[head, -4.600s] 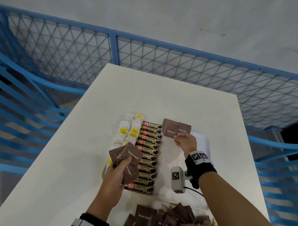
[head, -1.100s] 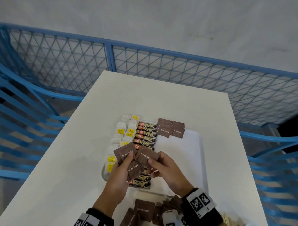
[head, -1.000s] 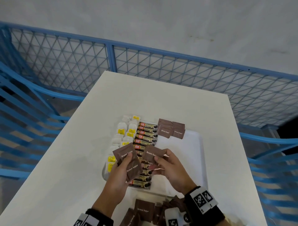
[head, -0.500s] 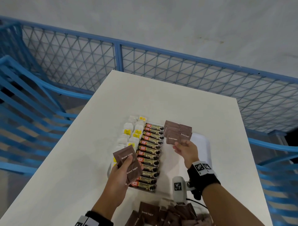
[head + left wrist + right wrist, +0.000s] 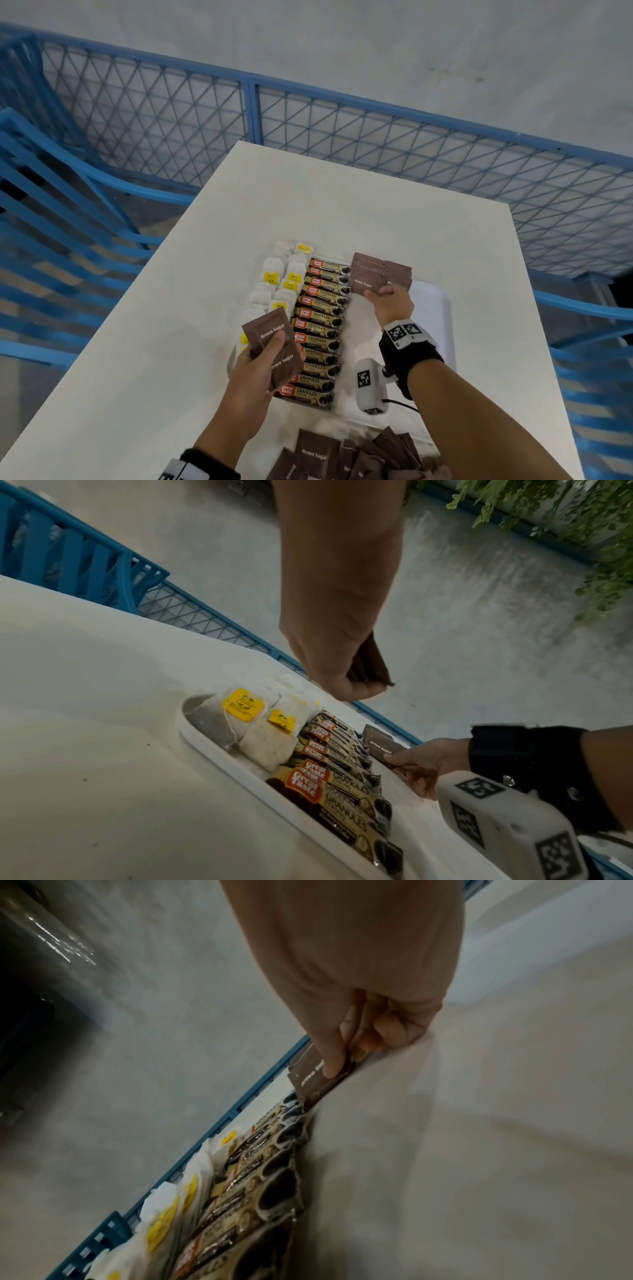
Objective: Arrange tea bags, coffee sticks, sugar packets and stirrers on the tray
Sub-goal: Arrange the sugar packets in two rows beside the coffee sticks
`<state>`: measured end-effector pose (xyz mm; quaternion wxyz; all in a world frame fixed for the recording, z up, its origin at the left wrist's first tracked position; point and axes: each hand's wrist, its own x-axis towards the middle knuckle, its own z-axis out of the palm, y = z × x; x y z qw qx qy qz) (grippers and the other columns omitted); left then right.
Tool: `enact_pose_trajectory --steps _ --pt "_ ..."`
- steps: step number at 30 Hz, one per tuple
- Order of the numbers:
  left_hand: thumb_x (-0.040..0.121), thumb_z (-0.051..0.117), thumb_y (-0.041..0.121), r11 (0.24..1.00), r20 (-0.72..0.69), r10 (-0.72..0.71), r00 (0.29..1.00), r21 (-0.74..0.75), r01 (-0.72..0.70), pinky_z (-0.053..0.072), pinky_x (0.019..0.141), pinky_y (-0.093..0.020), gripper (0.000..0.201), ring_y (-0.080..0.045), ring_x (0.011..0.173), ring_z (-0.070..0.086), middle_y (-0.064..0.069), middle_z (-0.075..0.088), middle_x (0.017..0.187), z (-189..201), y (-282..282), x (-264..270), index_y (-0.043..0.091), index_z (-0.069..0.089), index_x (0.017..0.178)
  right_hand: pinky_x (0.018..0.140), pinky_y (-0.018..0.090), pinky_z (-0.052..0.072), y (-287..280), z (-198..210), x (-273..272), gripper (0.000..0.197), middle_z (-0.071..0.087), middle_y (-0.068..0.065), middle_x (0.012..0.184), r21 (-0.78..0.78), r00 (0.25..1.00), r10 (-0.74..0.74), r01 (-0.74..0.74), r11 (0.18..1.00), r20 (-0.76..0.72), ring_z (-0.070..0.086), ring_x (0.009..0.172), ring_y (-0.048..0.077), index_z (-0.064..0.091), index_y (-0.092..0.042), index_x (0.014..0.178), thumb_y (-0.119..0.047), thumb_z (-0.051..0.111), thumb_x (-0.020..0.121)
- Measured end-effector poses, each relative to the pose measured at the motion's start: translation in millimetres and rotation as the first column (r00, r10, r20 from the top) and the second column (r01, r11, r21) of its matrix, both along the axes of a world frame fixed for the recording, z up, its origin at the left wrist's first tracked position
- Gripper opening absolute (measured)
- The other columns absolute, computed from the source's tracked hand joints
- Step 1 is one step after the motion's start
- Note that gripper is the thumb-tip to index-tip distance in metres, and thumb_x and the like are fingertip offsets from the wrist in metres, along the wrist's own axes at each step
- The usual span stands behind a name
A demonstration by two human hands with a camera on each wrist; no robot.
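Observation:
A white tray (image 5: 435, 305) lies on the white table. On it are tea bags (image 5: 279, 275) with yellow tags along the left, a column of coffee sticks (image 5: 322, 329) in the middle, and brown sugar packets (image 5: 380, 272) overlapped at the far end. My right hand (image 5: 385, 298) pinches one brown sugar packet (image 5: 313, 1081) low over the tray, against those far packets. My left hand (image 5: 263, 363) grips two brown sugar packets (image 5: 270, 334) above the near left of the tray. No stirrers are visible.
A loose heap of brown sugar packets (image 5: 346, 457) lies on the table at the near edge, in front of the tray. A blue mesh fence (image 5: 308, 123) and blue slatted rails (image 5: 51, 240) surround the table. Bare tray floor (image 5: 411, 802) lies right of the coffee sticks.
My right hand took one packet from the fan in my left hand, then carried it forward to the packets at the tray's far end. My left hand stayed put with fewer packets.

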<state>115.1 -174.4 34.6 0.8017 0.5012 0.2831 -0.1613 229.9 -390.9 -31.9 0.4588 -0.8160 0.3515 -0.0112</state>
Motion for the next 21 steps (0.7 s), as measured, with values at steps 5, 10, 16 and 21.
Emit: enact_pose_trajectory --steps 5,10,16,21 --pt "0.085 0.062 0.016 0.999 0.022 -0.02 1.0 0.041 0.019 0.05 0.093 -0.047 0.034 -0.029 0.09 0.064 -0.018 0.068 0.098 0 -4 0 0.005 0.061 0.117 0.071 0.024 0.037 2 5 -7 0.035 0.053 0.002 0.079 0.034 0.996 -0.026 0.023 0.999 0.089 0.05 0.079 0.018 0.047 -0.01 0.093 -0.014 0.076 0.074" --pt "0.086 0.061 0.008 0.999 0.067 -0.022 0.997 0.039 0.019 0.054 0.08 -0.04 0.021 -0.024 0.075 0.064 -0.013 0.068 0.083 1 -9 -1 0.005 0.065 0.107 0.057 0.008 0.038 18 28 -30 0.022 0.052 -0.008 0.074 0.094 0.972 0.124 -0.145 0.985 0.198 0.051 0.073 0.011 0.052 -0.011 0.091 -0.022 0.069 0.083" --pt "0.082 0.065 0.004 0.997 0.087 -0.033 0.996 0.065 0.028 0.059 0.063 -0.028 0.024 -0.021 0.07 0.065 -0.009 0.071 0.078 1 -14 -2 0.005 0.065 0.106 0.05 0.006 0.037 41 60 -69 0.024 0.059 -0.006 0.073 0.326 0.763 0.63 -0.638 0.697 0.147 0.052 0.053 -0.005 0.062 -0.014 0.09 -0.035 0.052 0.092" --pt "0.083 0.064 0.012 0.988 0.103 -0.116 0.988 0.111 0.104 0.056 0.061 -0.025 0.023 -0.016 0.066 0.07 -0.003 0.073 0.075 -1 -16 -5 0.007 0.066 0.106 0.052 0.012 0.039 47 60 -86 0.005 0.061 -0.01 0.069 0.458 0.738 0.623 -0.661 0.594 0.259 0.053 0.058 0.001 0.065 -0.021 0.082 -0.017 0.064 0.086"
